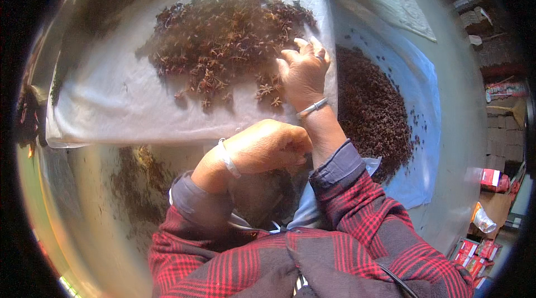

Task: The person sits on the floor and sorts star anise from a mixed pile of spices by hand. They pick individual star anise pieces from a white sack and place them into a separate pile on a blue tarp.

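A broad heap of dried star anise [226,38] lies on a white plastic sheet [113,109] in front of me. My right hand [305,65] is at the heap's right edge, palm down. Its fingers are bent and apart, and I see nothing held between them. A few loose star anise pods [266,90] lie just left of that hand. My left hand [272,143] is curled near my right forearm, below the sheet's near edge. Its fingertips are mostly hidden, so whether it holds something cannot be told. A dark, blurred shape [264,193] sits beneath it.
To the right, a pile of small dark dried pieces [372,114] covers a bluish sheet [423,151]. Dark debris [138,189] is scattered at lower left. Red packets [495,180] and a foil pouch [483,220] stand at far right, below stacked bundles [498,51].
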### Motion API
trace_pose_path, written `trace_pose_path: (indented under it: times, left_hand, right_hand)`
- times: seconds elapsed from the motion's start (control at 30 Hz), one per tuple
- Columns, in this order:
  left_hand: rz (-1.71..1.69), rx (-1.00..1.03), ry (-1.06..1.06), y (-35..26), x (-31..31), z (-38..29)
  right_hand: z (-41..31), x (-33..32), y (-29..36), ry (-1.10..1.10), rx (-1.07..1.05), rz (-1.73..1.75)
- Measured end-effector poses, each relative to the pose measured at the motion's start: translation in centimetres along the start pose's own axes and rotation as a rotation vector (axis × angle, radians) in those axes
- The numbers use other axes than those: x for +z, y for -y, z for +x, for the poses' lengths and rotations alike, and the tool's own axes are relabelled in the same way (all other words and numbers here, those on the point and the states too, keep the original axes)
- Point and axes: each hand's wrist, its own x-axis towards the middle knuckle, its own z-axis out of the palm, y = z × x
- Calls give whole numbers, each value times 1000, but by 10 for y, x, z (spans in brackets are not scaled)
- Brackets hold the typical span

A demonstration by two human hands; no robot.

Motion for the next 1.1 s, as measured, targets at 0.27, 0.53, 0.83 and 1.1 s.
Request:
trace_pose_path:
  times: [0.27,0.53,0.83,1.1]
  left_hand:
    - [-31,81,-100,-4,-5,-10]
    - [72,87,-399,-17,-18,-13]
    - [-252,136,-1100,29,-53,36]
    - [-334,171,-1264,27,-66,45]
  right_hand:
    - [1,11,6,23,78,20]
    - [3,-2,8,-17,79,111]
    - [2,-22,34,-49,-45,228]
    - [-3,-22,35,71,104,575]
